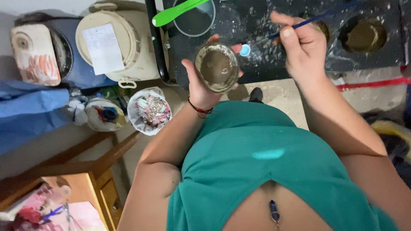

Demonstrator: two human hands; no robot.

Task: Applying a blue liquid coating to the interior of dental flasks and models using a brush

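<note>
My left hand [201, 83] is wrapped around a small glass cup [216, 67] of murky liquid held up before me, while my right hand [302, 45], just beside it, pinches a thin blue-handled tool [299, 24] whose pale blue round tip nears the cup's rim, above the splattered black table [265, 55]

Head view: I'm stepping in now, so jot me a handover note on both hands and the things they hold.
Left hand: holds a small round cup upright, murky brownish liquid inside.
Right hand: fingers pinch a thin blue stick, its pale blue tip at the cup's rim.
Behind: dark spattered tray, green spatula.
Done: cup filled. Left: cannot tell.
</note>
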